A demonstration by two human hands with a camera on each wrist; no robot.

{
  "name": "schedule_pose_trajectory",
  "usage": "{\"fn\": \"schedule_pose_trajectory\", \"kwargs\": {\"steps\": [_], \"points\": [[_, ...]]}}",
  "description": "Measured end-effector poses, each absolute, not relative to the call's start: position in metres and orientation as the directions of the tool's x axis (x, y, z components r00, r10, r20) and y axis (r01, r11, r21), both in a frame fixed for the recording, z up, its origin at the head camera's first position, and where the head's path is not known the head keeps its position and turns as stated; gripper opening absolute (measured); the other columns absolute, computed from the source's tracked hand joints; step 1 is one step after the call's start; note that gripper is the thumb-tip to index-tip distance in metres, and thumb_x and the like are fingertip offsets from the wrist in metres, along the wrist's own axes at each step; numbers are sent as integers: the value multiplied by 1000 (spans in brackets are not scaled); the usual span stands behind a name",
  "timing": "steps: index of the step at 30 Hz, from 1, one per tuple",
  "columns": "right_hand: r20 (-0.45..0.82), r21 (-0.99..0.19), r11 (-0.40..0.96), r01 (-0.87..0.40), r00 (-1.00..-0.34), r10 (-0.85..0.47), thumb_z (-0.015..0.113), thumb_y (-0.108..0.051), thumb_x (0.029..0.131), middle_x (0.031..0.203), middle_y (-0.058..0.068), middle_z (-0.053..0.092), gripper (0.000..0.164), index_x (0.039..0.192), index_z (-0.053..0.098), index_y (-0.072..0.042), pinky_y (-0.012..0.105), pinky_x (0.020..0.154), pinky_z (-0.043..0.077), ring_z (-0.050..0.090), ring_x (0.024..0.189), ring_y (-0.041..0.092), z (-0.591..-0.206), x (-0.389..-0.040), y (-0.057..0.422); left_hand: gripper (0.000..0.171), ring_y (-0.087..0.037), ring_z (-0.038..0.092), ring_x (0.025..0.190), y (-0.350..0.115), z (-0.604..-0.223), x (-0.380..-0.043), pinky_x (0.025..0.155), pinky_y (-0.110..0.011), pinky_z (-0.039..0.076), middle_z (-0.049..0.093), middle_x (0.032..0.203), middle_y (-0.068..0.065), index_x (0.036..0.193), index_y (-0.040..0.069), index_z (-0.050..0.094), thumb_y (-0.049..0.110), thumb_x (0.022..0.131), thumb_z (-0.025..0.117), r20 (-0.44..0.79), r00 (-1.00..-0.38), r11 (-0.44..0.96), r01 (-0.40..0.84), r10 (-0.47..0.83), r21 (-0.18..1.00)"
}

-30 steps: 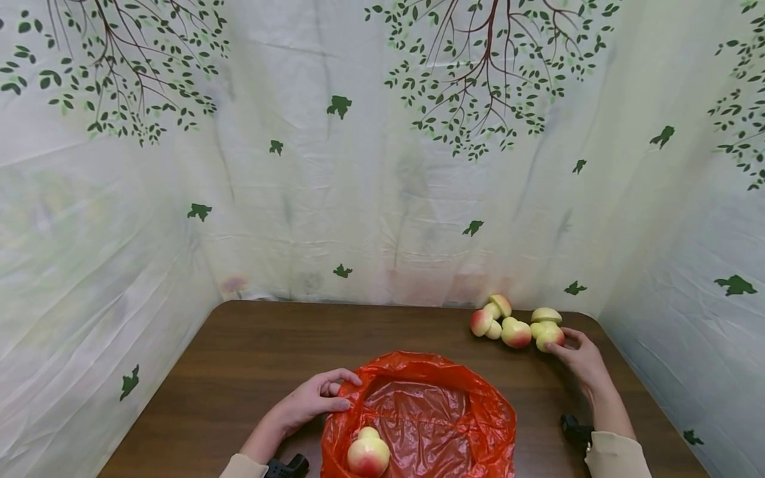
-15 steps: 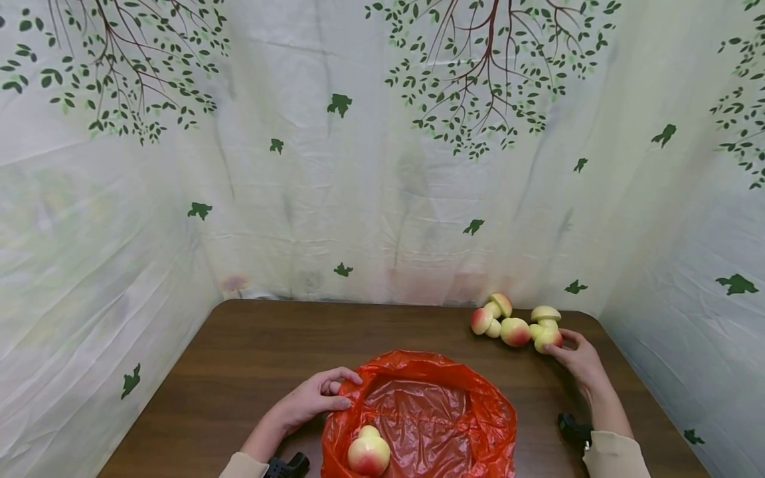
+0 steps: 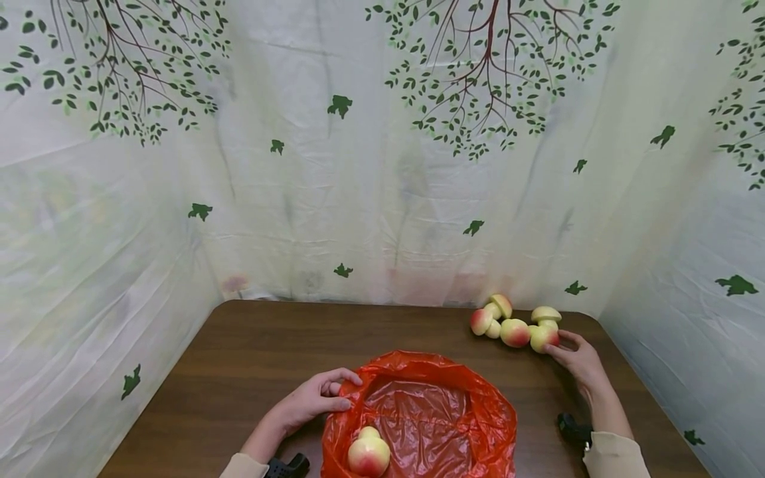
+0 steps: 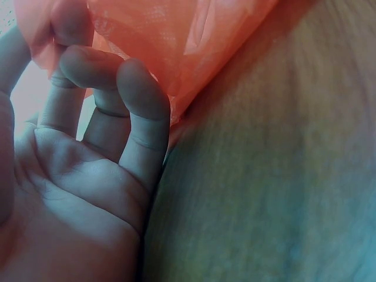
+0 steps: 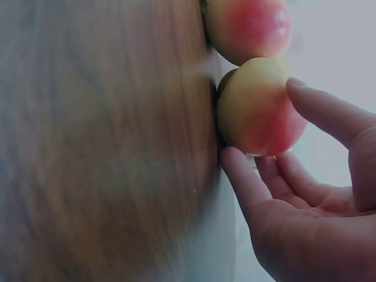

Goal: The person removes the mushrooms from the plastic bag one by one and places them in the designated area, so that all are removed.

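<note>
At the table's back right, my right hand (image 3: pixel 578 362) holds a yellow toy mushroom (image 3: pixel 542 338) by its red-blushed cap. In the right wrist view the thumb lies on one side of this mushroom (image 5: pixel 264 111) and the fingers on the other; it still sits on the table among its neighbours. My left hand (image 3: pixel 305 398) pinches the left rim of an open red plastic bag (image 3: pixel 499 405). Thin red film (image 4: pixel 194 47) shows at those fingertips in the left wrist view. Inside the bag, at its near left, lies another toy mushroom (image 3: pixel 368 457).
Several more toy mushrooms cluster left of and behind the right hand: one upright (image 3: pixel 546 315), one with its cap forward (image 3: pixel 514 333), others lying tilted (image 3: pixel 480 322). The brown wooden table (image 3: pixel 287 338) ends at a leaf-printed cloth (image 3: pixel 382 166) behind and beside it.
The mushroom at my right hand has turned and shifted slightly left, its stem now hidden and its red side more to the front. My left hand and the bag stay put.
</note>
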State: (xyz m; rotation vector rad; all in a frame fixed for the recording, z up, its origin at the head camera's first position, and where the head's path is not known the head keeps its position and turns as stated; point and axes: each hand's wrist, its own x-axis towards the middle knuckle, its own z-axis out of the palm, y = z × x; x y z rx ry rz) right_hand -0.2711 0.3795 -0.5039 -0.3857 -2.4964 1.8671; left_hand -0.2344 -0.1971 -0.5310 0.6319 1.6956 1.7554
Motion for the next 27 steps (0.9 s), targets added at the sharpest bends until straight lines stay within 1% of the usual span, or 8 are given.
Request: {"fn": "schedule_pose_trajectory", "kwargs": {"steps": [7, 13, 15, 17, 19, 21, 25, 27], "points": [[-129, -920, 331, 208, -961, 246, 71, -31, 103, 167, 33, 33, 84, 163, 26, 6, 2, 84, 41, 44, 89, -26, -501, -269, 381, 37, -6, 77, 79, -197, -532, -235, 76, -28, 66, 79, 97, 4, 140, 2, 53, 10, 106, 64, -59, -700, -4, -88, 712, 996], [-88, -927, 336, 170, -965, 247, 68, -34, 105, 168, 31, 33, 84, 164, 24, 6, 2, 86, 41, 44, 90, -29, -492, -269, 380, 34, -6, 77, 80, -197, -530, -234, 77, -28, 66, 80, 98, 4, 138, 5, 54, 9, 106, 64, -50, -695, -12, -84, 717, 996], [-73, -922, 353, 161, -966, 249, 67, -37, 105, 168, 30, 34, 84, 164, 24, 5, 10, 99, 45, 44, 91, -29, -486, -267, 379, 34, -6, 77, 80, -198, -530, -235, 77, -28, 66, 80, 99, 4, 138, 5, 55, 10, 106, 64, -52, -694, -9, -85, 718, 996], [-59, -920, 361, 150, -966, 252, 66, -38, 105, 168, 29, 34, 84, 164, 25, 4, 26, 116, 45, 43, 93, -27, -479, -265, 376, 34, -6, 77, 80, -198, -530, -235, 77, -28, 66, 80, 98, 4, 138, 5, 55, 10, 106, 64, -57, -695, -5, -86, 717, 996], [-44, -922, 364, 136, -967, 251, 67, -40, 105, 168, 29, 34, 84, 164, 25, 3, 45, 126, 39, 43, 95, -25, -472, -263, 373, 35, -6, 77, 80, -197, -531, -235, 77, -28, 66, 80, 98, 4, 139, 5, 55, 11, 106, 64, -60, -696, 1, -86, 715, 996], [-27, -928, 354, 113, -971, 239, 68, -40, 104, 168, 29, 34, 85, 165, 25, 2, 58, 129, 31, 44, 97, -23, -465, -261, 369, 35, -6, 77, 79, -197, -531, -235, 78, -28, 66, 80, 98, 4, 139, 6, 55, 11, 105, 65, -66, -698, 5, -88, 713, 996], [14, -936, 347, 56, -981, 196, 69, -39, 104, 166, 23, 39, 83, 165, 28, -2, 58, 129, 29, 48, 105, -22, -450, -258, 360, 36, -6, 77, 79, -197, -532, -236, 77, -28, 66, 80, 98, 4, 139, 6, 54, 11, 106, 64, -62, -698, 4, -85, 713, 996], [32, -943, 330, 27, -985, 170, 70, -38, 103, 161, 11, 48, 80, 164, 31, -5, 48, 129, 33, 50, 110, -20, -442, -255, 354, 35, -6, 77, 79, -198, -533, -237, 77, -29, 66, 80, 98, 4, 140, 5, 54, 11, 106, 64, -58, -698, 1, -82, 714, 997]]}}
